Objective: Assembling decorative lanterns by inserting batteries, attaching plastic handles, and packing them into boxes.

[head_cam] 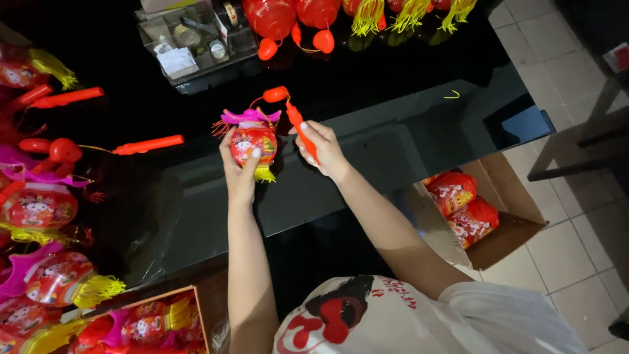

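Left hand [239, 172] grips a round glossy red lantern [253, 141] with pink frill and yellow tassel, right hand [321, 149] clasps its smooth orange plastic stick handle [301, 130], both above the shiny black table [367, 72], cardboard box [504, 216] right.

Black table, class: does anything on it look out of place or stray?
A small yellow loop lies alone on the black table, apart from the tasselled lanterns. Otherwise nothing stands out: the left hand holds a red lantern, the right hand its orange handle.
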